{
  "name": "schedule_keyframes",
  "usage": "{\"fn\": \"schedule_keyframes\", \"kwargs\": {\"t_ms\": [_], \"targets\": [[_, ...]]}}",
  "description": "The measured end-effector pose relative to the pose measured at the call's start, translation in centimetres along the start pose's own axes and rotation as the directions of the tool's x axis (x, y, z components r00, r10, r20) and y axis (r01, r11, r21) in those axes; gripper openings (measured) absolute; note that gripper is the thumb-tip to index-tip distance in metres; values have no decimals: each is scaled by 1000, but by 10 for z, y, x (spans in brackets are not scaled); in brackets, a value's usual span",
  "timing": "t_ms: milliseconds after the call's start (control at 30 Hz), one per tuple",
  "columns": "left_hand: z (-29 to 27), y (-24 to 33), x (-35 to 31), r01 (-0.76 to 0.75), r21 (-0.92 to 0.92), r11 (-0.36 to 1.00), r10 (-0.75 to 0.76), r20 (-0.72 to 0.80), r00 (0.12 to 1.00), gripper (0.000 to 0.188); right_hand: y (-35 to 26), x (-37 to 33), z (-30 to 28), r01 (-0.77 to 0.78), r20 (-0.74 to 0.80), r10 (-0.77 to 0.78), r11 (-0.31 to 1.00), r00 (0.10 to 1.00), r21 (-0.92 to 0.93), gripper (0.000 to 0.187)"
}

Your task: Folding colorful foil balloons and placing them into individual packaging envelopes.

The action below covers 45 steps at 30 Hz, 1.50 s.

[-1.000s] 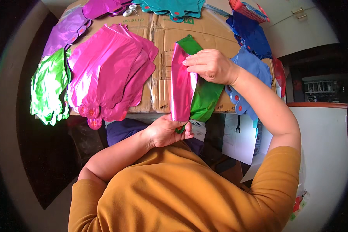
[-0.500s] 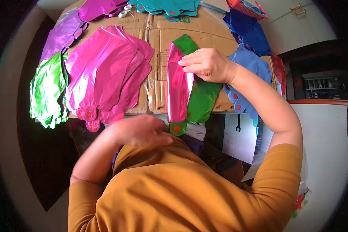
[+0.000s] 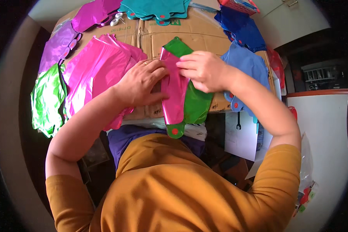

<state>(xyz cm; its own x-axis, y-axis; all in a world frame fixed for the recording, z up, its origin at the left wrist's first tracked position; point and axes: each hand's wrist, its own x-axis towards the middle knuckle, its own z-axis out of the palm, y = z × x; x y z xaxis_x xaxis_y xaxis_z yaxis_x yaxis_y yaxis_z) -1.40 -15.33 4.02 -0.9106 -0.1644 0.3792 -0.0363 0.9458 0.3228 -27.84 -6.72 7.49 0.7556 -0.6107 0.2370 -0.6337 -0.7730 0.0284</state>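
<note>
A flat foil balloon point(image 3: 173, 102), green with a folded pink strip along its left, lies upright in front of me on the cardboard. Its green tab with a red dot hangs over the near edge. At the strip's left border rests my left hand point(image 3: 141, 83), its fingers stretched and the thumb apart on the pink foil. My right hand point(image 3: 205, 71) is closed, its fingertips together on the strip's right edge near the top. Left of them lies a stack of pink foil balloons point(image 3: 92, 71), partly covered by my left arm.
The surface is brown cardboard point(image 3: 150, 42). Around it lie light green point(image 3: 48, 100), lilac point(image 3: 58, 44), magenta point(image 3: 94, 15), teal point(image 3: 154, 8), dark blue point(image 3: 243, 31) and pale blue point(image 3: 247, 69) foil pieces. Small white objects point(image 3: 116, 20) lie at the back left.
My left hand has moved up from the near edge onto the left side of the pink strip. My right hand stays at the strip's upper right. The view has shifted slightly.
</note>
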Motion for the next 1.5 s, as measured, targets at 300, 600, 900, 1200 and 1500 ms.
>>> {"fn": "schedule_keyframes", "kwargs": {"t_ms": [300,600,900,1200,1500], "targets": [[-4,11,4,-40,103,994,36,32,999,95,-166,-88,4,-868,549,823,-161,144,470,43],[3,5,3,-14,64,998,15,-14,1000,104,-138,-37,-11,-536,694,706,-534,144,654,30],[3,10,22,190,205,960,-233,216,948,116,-75,-29,-25,-305,732,669,-675,132,672,23],[11,11,13,128,238,963,-155,98,983,124,-69,-39,-26,-811,707,682,-299,187,503,28],[8,12,20,97,255,962,-135,134,982,124,-34,-51,30,-770,87,982,75,167,634,31]]}}
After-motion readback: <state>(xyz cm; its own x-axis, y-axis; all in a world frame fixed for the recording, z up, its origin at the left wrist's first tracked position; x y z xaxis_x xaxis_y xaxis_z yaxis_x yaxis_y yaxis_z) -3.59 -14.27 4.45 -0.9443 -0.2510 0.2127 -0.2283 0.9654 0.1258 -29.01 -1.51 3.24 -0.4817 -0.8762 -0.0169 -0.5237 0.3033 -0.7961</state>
